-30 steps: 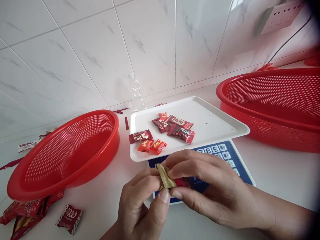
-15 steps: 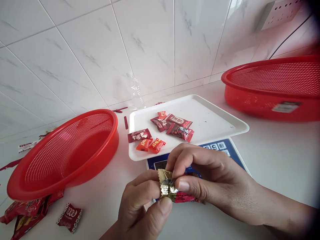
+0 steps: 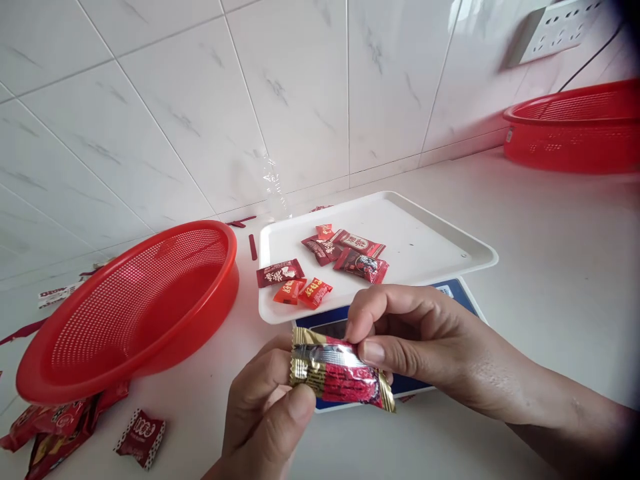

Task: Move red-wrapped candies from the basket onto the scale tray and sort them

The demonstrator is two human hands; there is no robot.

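A gold and red wrapped candy (image 3: 345,373) is held between both hands above the front of a blue and white kitchen scale (image 3: 315,320). My left hand (image 3: 270,407) pinches its left end between thumb and fingers. My right hand (image 3: 425,340) grips the top edge of the wrapper near its right side, thumb and forefinger closed on it. Behind the hands, a white tray (image 3: 425,233) rests partly over the scale. On the tray's left side lie several small wrapped sweets, among them a dark red packet (image 3: 361,265) and an orange packet (image 3: 315,293).
To the left, a red mesh basket (image 3: 220,293) leans on red packaging (image 3: 60,427). A dark red wrapped sweet (image 3: 141,437) lies in front of it. Another red basket (image 3: 565,147) stands at the far right, below a wall socket (image 3: 555,30). Tiled wall closes off the back.
The candy has turned so more of its long side shows, and my left hand has shifted left. The right-hand basket has moved farther back and right.
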